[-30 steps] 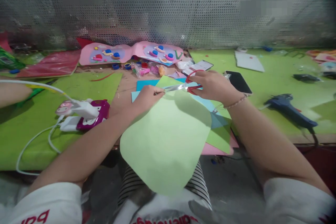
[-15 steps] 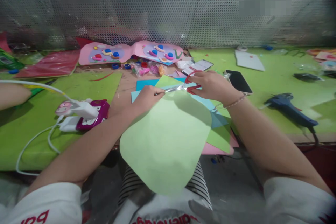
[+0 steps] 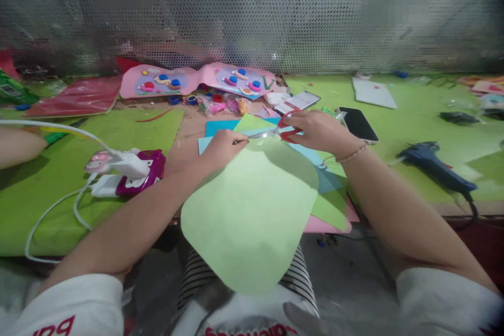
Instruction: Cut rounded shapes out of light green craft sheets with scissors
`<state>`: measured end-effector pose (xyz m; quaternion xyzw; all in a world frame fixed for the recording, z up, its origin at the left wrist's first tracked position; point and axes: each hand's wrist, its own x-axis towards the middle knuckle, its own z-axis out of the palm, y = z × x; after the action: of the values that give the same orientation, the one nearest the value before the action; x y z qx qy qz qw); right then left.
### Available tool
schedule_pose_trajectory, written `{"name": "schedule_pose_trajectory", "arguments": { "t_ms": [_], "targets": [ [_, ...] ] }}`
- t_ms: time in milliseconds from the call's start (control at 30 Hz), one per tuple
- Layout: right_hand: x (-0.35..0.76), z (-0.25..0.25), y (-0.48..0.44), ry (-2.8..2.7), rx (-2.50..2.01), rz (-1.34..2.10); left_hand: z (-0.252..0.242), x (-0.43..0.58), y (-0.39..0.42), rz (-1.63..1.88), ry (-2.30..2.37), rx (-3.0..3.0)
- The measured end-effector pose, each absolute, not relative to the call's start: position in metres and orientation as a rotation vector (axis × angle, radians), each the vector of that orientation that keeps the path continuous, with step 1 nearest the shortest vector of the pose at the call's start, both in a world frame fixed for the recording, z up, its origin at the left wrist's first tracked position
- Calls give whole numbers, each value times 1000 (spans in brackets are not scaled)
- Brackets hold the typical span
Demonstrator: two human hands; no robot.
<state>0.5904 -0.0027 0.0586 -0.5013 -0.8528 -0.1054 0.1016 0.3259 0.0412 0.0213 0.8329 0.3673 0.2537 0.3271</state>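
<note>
A pale green sheet of paper (image 3: 252, 210) with rounded corners hangs over the table's front edge, above my lap. My left hand (image 3: 226, 149) pinches its far left edge, close to the scissor tips. In my right hand (image 3: 318, 131) are red-handled scissors (image 3: 271, 133), their blades pointing left along the sheet's far edge. My fingers sit in the handle loops. Under the sheet lie blue paper (image 3: 216, 128) and a brighter green sheet (image 3: 331, 209), with pink paper (image 3: 326, 224) lowest.
A purple power strip (image 3: 153, 168) with white plugs and cables stands at left, near another person's arm (image 3: 19, 147). At right are a phone (image 3: 359, 124) and a glue gun (image 3: 437, 168). Decorated pink sheets (image 3: 189, 80) lean at the back below a perforated metal panel (image 3: 252, 16).
The scissors and both hands hold nearly the same place at the sheet's far edge. The whole view has shifted very slightly.
</note>
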Motion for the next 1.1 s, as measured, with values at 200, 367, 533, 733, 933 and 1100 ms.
{"name": "schedule_pose_trajectory", "arguments": {
  "t_ms": [200, 367, 533, 733, 933, 1100],
  "targets": [
    [591, 55, -2, -2498, -1486, -257, 23, 326, 39, 670, 941, 2147],
    [592, 54, 0, -2288, -1616, -205, 24, 328, 40, 711, 1012, 1953],
    [596, 58, 1, -2182, -1651, -154, 24, 329, 45, 712, 1068, 1811],
    [589, 57, -1, -2165, -1553, -144, 29, 333, 41, 790, 1061, 1654],
    [586, 41, 15, -1956, -1604, 283, 33, 335, 39, 834, 1061, 1616],
    [580, 40, 15, -1908, -1527, 699, 31, 336, 42, 867, 1049, 1594]
  ]
}}
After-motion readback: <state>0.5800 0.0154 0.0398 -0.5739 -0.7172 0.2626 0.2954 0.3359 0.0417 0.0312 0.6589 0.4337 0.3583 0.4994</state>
